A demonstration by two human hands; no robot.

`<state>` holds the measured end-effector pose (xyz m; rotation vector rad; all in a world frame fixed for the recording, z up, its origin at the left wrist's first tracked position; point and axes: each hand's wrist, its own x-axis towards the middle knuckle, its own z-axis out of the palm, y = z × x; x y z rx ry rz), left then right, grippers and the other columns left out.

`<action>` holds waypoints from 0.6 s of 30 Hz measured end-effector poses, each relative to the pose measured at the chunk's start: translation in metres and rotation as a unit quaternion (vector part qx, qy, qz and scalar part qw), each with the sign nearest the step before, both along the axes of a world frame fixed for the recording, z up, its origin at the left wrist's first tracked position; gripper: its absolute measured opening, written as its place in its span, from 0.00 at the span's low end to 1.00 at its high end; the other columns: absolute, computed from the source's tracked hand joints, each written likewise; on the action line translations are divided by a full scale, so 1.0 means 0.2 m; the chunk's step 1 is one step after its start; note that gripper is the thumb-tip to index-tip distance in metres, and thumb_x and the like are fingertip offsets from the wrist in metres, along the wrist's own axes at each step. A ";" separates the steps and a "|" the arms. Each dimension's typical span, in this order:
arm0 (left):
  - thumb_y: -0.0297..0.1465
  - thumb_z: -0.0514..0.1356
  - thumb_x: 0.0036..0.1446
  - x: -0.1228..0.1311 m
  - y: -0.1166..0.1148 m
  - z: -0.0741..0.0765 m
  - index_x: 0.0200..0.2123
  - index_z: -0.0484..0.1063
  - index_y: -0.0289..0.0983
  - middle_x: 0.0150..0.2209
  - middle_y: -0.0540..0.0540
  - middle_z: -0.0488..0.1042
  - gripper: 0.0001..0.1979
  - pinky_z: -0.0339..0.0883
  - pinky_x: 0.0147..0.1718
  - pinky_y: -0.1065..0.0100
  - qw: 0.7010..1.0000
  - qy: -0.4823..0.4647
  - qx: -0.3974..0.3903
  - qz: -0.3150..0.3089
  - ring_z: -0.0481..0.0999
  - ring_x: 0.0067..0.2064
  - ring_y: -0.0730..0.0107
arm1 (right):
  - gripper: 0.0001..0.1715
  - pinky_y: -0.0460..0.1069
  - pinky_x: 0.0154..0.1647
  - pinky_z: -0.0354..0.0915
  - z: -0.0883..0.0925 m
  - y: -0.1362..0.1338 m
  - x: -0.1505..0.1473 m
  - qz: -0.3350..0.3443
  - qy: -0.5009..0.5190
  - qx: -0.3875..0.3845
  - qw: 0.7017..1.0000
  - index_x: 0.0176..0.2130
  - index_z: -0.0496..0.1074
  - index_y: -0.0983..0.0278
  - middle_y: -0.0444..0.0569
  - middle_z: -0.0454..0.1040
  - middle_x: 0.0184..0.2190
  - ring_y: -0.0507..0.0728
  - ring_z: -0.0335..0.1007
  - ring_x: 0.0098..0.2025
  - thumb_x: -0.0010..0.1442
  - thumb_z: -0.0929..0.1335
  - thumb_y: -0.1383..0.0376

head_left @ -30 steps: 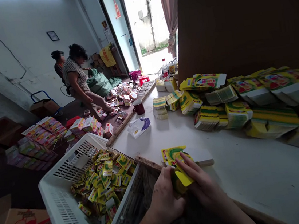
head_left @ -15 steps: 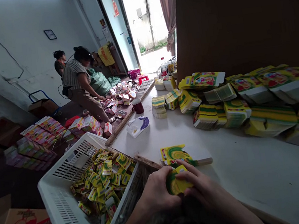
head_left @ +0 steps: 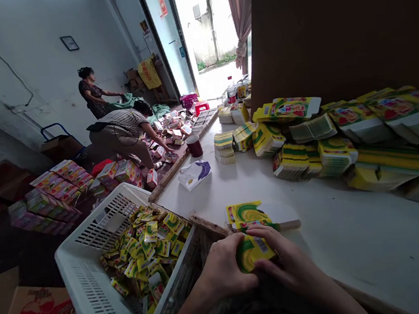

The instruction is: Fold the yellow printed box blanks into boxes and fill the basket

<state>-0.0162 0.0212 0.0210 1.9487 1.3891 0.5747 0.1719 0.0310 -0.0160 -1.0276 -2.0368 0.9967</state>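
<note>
— White, smooth tabletop (head_left: 350, 231), bare wooden strip (head_left: 169, 178) along its left edge. Describe the room.
— Pale, scuffed wall (head_left: 43, 40) at far left; bright doorway (head_left: 205, 39) at the far side, beside a tied pink fabric curtain (head_left: 241, 3). Two co-workers are at far left: a bending person in a striped top (head_left: 122, 124) and a standing person in a dark patterned top (head_left: 94, 96).
— State of the grip?
— Left hand (head_left: 225, 263) and right hand (head_left: 285, 250) are both closed on one small yellow-and-green printed cardboard carton (head_left: 253, 254), one at each side.
— Carton position?
— At the near table edge, just nearer than one flat stack of yellow-and-white card blanks (head_left: 253, 213).
— Count the remainder.
— One white slotted plastic crate (head_left: 74, 260), left, holding a loose heap of small yellow cartons (head_left: 148, 250), too many to count. One dark red cylindrical mug (head_left: 194, 147). One white-and-purple soft packet (head_left: 195, 174). One clear red-capped bottle (head_left: 231, 92), far. Yellow cardboard bundles (head_left: 295, 160), right: overlapping, exact number unclear.
</note>
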 end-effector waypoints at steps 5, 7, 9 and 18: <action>0.30 0.66 0.40 -0.02 0.00 -0.02 0.50 0.71 0.37 0.46 0.42 0.78 0.29 0.70 0.46 0.58 1.000 0.013 0.019 -0.002 0.77 0.45 0.51 | 0.21 0.59 0.57 0.64 0.00 0.00 -0.04 -0.015 0.032 0.009 0.999 0.53 0.66 0.59 0.55 0.67 0.53 0.64 0.65 0.57 0.60 0.66 0.66; 0.30 0.65 0.40 -0.01 -0.01 -0.03 0.51 0.70 0.33 0.48 0.38 0.76 0.31 0.69 0.49 0.55 1.000 0.015 0.026 0.002 0.76 0.48 0.49 | 0.23 0.59 0.59 0.62 0.00 -0.01 -0.04 -0.026 0.069 -0.010 0.997 0.55 0.64 0.58 0.54 0.67 0.54 0.64 0.64 0.57 0.60 0.67 0.65; 0.30 0.65 0.40 0.00 -0.03 -0.05 0.53 0.67 0.30 0.51 0.34 0.74 0.33 0.66 0.53 0.53 0.999 0.016 0.043 0.009 0.73 0.51 0.46 | 0.24 0.59 0.60 0.61 0.00 -0.02 -0.05 -0.047 0.121 -0.060 0.990 0.57 0.61 0.57 0.53 0.66 0.56 0.63 0.63 0.59 0.62 0.66 0.62; 0.43 0.64 0.51 -0.27 -0.03 -0.09 0.52 0.67 0.36 0.48 0.38 0.74 0.27 0.68 0.50 0.52 0.983 0.041 0.063 0.165 0.74 0.49 0.50 | 0.25 0.58 0.51 0.69 0.01 0.08 0.08 -0.088 0.139 -0.073 0.984 0.57 0.65 0.59 0.54 0.75 0.49 0.62 0.74 0.49 0.62 0.67 0.58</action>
